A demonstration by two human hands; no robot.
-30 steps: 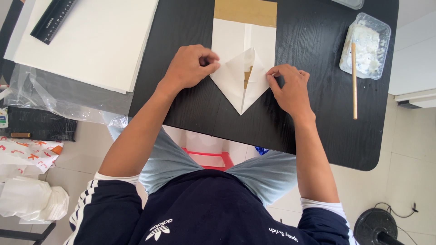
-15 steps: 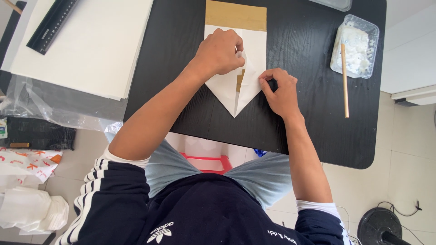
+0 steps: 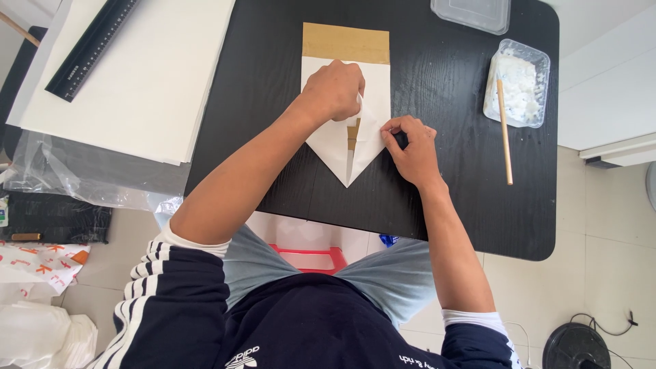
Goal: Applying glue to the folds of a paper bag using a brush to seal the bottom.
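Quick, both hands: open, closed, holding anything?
Left hand: curled, knuckles up, pressing down on the folded paper.
Right hand: fingertips pinching the paper's right edge against the table.

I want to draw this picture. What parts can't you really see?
Head view:
- The paper under the left hand: the hand hides that part of the fold.
- The clear lid: cut off by the top edge.
- The ruler: its marks are too small to read.
- The white stuff in the tray: too blurry to tell what it is.
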